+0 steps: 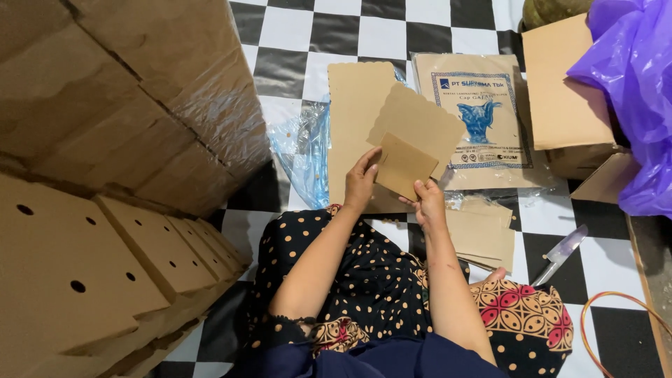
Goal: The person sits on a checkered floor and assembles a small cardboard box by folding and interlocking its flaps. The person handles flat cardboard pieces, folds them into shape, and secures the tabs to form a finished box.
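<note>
Nearest, a stack of perforated cardboard boxes is cut off at the left edge. Above the lap, the left hand and right hand each close their grip on a small brown cardboard piece; its lower corner is hidden by fingers. Beyond, scalloped cardboard sheets overlap a printed paper sack on the checkered floor.

You get soft, even indoor light — glare glints off the clear plastic wrap and white floor tiles. Shadow pools beneath the cardboard stack; edges bend slightly, focus stays sharp.
</note>
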